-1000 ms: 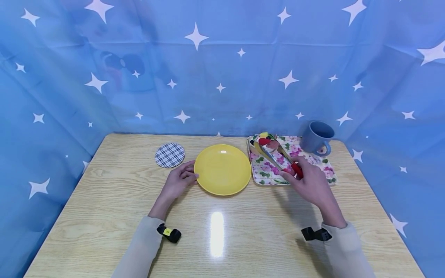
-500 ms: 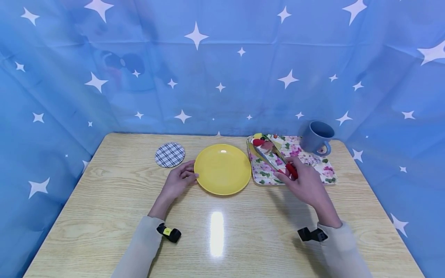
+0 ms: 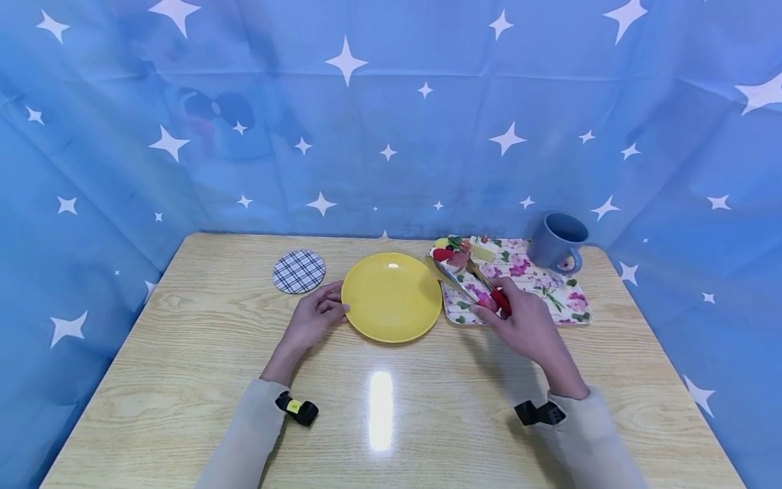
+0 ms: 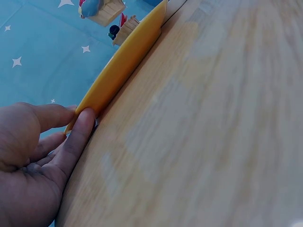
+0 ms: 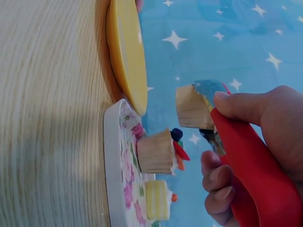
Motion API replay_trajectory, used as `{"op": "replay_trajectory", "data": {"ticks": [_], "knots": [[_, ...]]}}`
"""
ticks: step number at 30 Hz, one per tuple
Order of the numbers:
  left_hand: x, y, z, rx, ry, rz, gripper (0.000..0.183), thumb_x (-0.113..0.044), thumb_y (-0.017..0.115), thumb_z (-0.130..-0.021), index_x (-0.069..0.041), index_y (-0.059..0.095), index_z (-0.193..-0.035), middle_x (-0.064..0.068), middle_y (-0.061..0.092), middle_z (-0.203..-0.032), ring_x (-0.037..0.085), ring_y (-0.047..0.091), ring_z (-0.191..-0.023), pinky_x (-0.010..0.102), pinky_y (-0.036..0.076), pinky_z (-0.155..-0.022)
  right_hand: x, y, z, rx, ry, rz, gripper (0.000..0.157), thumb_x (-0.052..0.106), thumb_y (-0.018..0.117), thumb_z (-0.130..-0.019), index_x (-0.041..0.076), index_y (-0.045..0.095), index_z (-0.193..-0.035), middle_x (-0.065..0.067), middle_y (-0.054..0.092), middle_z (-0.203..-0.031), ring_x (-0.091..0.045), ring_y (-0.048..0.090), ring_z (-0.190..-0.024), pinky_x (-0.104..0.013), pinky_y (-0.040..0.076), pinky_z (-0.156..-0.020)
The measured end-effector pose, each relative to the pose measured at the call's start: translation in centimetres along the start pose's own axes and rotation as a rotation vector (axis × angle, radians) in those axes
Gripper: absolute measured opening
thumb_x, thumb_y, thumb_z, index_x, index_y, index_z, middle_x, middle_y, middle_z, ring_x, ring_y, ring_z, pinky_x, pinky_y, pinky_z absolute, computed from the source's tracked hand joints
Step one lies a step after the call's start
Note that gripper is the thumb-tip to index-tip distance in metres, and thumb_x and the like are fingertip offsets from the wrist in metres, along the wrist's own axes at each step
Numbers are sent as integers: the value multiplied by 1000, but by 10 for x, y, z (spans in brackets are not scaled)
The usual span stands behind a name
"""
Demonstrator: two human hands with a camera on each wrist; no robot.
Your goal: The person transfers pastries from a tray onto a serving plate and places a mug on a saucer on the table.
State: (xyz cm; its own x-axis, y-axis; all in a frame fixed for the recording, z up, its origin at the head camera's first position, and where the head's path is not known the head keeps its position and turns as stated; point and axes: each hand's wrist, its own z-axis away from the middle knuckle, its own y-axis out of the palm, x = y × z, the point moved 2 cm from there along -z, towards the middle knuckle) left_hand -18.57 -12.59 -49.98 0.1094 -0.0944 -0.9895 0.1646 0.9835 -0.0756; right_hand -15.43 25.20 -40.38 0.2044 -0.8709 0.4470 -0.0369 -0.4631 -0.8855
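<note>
My left hand (image 3: 314, 318) pinches the left rim of a round yellow plate (image 3: 391, 299) that lies on the table. My right hand (image 3: 528, 322) grips red-handled tongs (image 5: 251, 165). Between the tongs' tips is a cupcake (image 5: 190, 108) with a blue top, held up above the level of the tray, near the plate's right side. Below it, a second cupcake (image 5: 154, 153) topped with berries stands on a flower-patterned tray (image 3: 565, 302). Beside that cupcake sits a yellow layered cake slice (image 3: 485, 248). From the head view, the held cupcake partly overlaps the one on the tray.
A blue mug (image 3: 557, 241) stands at the tray's back right corner. Left of the plate lies a round checked coaster (image 3: 299, 272). Behind the wooden table (image 3: 183, 380) hangs a blue curtain (image 3: 391, 122) with white stars.
My right hand has moved left with the tongs and cupcake, from over the tray towards the plate. The cake slice has come into sight. My left hand and the plate have stayed still.
</note>
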Motion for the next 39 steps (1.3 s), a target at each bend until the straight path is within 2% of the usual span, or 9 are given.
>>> {"op": "replay_trajectory", "data": {"ticks": [18,25,39], "knots": [[0,0,0,-1,3,11,56,-5,68,-98,-12,50,-151,20,62,-126,16,68,-102,28,66,-84,12,13,-6,46,-19,-21,52,42,75,-93,8,57,-129,-6,54,-75,-19,44,-62,-25,34,-51],[2,0,0,-4,-3,2,57,-5,68,-98,-12,49,-152,21,61,-126,17,68,-103,27,65,-85,17,19,-8,45,-57,-34,51,41,75,-94,8,58,-128,-4,54,-74,-16,42,-59,-25,32,-51],[2,-1,-2,13,1,9,56,-6,68,-98,-13,50,-151,20,61,-128,17,67,-101,29,66,-84,26,29,-15,89,-42,-25,54,44,75,-93,6,59,-128,-5,55,-75,-18,44,-63,-26,35,-52]]}}
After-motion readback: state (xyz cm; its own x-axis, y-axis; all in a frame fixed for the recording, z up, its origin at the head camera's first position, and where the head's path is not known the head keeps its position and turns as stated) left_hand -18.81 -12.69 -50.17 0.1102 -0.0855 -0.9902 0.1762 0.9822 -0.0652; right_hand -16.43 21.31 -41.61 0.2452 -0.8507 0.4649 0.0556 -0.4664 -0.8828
